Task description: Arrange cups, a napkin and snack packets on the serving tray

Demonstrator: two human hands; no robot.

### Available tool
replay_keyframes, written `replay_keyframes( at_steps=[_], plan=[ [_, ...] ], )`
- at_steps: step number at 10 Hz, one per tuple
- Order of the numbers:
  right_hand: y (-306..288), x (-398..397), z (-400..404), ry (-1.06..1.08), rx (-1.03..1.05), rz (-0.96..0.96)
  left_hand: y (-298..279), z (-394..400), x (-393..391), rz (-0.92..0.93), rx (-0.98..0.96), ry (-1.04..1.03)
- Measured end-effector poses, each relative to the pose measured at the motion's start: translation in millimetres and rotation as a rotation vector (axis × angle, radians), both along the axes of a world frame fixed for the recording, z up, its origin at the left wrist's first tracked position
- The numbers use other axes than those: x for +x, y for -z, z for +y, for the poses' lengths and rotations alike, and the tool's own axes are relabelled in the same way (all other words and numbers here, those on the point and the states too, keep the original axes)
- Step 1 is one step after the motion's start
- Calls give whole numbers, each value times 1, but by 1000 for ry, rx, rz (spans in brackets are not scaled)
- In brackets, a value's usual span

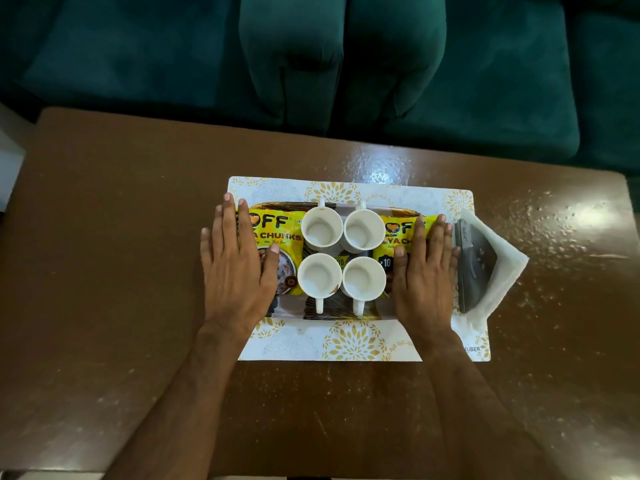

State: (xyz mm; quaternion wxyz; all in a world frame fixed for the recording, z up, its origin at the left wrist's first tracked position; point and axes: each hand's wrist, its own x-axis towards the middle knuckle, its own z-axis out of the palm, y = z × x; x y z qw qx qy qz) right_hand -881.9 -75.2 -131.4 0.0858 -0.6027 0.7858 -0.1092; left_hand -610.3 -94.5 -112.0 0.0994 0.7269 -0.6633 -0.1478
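Head view: both flat hands, left hand (235,268) and right hand (424,271), on snack packets (277,230).

1. Just one view: head-worn wide-angle, looking forward and steeply down, almost straight over the table (104,271).
2. Close in, arm's reach; tray (343,315) dead centre, forearms coming in from 6 o'clock.
3. Green sofa (346,64) at 12 o'clock, edges bowed by the lens.

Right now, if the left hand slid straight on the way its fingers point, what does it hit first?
Nothing solid, it seems. The left hand lies flat on the left snack packet, fingers pointing away toward the sofa. Ahead lie only the tray's far rim, the placemat and bare table. Heights are unclear.
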Motion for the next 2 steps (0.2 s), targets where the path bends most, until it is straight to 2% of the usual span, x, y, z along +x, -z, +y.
replay_keyframes(
  at_steps=[2],
  plan=[
    [-19, 6, 0, -26, -74, 8, -10, 5, -3, -14, -47, 51]
  ],
)
